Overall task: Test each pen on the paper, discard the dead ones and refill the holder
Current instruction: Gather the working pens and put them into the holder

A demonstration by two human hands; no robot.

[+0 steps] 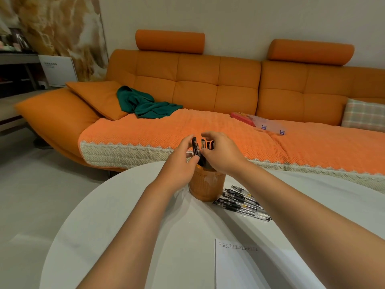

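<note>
An orange wooden pen holder [206,184] stands on the round white table [116,205]. Several black pens [203,152] stick up out of it. My left hand [181,159] pinches one black pen [195,146] at the holder's top. My right hand [220,153] curls its fingers round the tops of the other pens in the holder. A loose pile of several clear pens with black caps [241,202] lies on the table just right of the holder. A white sheet of paper [245,265] with a row of small written marks lies near the front edge.
Behind the table runs an orange sofa [208,84] with a green cloth [143,103], a red pack and a clear plastic box [268,124] on its seat. Grey floor lies to the left.
</note>
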